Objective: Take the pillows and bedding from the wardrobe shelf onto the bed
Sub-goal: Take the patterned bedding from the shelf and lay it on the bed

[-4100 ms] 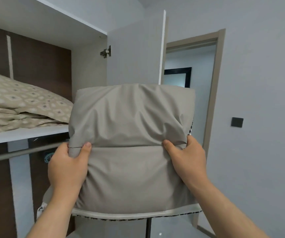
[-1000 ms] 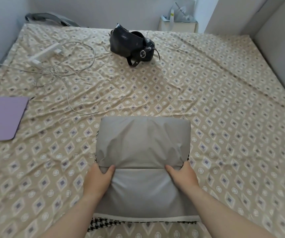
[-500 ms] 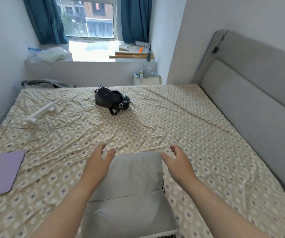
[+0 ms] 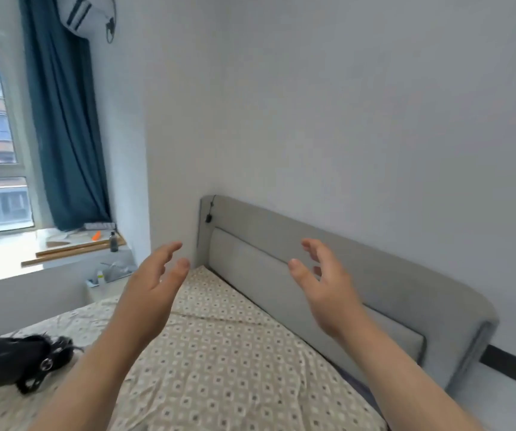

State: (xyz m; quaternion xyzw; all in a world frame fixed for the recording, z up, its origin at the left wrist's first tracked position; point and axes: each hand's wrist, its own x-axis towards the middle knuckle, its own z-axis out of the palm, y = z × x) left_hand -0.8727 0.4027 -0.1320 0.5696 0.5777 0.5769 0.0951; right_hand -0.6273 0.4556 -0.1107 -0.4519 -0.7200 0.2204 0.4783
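My left hand [image 4: 154, 284] and my right hand [image 4: 323, 287] are raised in front of me above the bed [image 4: 219, 362], palms facing each other, fingers relaxed and holding nothing. The bed has a beige sheet with a diamond pattern. The grey pillow, the wardrobe and the rest of the bedding are out of view.
A grey padded headboard [image 4: 328, 275] runs along the right wall. A black bag [image 4: 17, 362] lies on the bed at the left. A window with a blue curtain [image 4: 64, 119] and a cluttered sill [image 4: 73, 247] stand at the far left.
My hands let go of the grey pillow on the bed and lifted away. The view has swung up and to the right, and the pillow has dropped out of sight.
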